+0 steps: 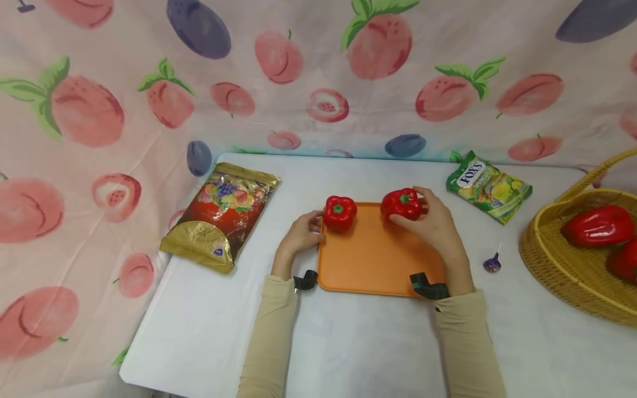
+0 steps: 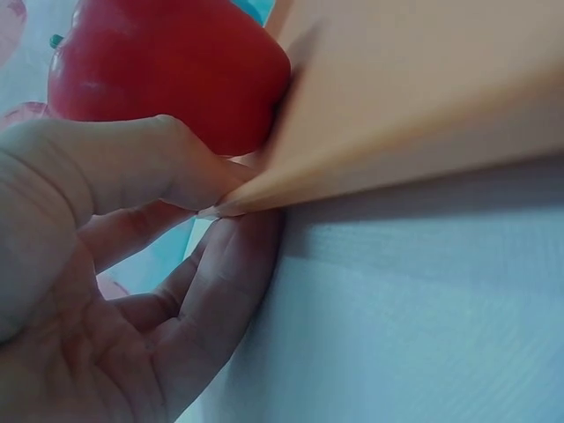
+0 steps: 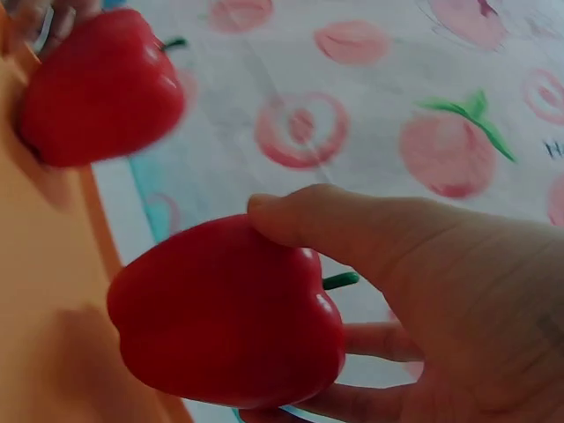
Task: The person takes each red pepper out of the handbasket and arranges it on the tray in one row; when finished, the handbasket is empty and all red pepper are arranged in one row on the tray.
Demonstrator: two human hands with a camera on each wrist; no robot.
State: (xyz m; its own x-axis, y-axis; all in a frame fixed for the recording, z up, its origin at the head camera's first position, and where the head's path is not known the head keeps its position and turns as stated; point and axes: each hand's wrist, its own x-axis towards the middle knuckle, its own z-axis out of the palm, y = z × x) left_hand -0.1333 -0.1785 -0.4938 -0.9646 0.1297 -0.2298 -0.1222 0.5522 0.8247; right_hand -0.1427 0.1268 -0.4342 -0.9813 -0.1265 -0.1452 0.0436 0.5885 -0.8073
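Observation:
An orange tray (image 1: 378,260) lies on the white table. One red bell pepper (image 1: 340,214) with a green stem stands on its back left corner. My left hand (image 1: 301,236) pinches the tray's left rim between thumb and fingers, close beside that pepper; the left wrist view shows the rim between them. A second bell pepper (image 3: 225,317) is gripped in my right hand (image 1: 437,224), thumb on one side and fingers on the other. It hangs over the tray's back right part, its shadow falling on the tray.
At the right stands a wicker basket (image 1: 539,243) holding red peppers. A green Fox's candy bag (image 1: 490,187) lies at the back right, with a small purple lollipop (image 1: 492,263) nearer. On the left is a gold and red packet (image 1: 221,215). A fruit-print cloth (image 1: 298,110) hangs behind.

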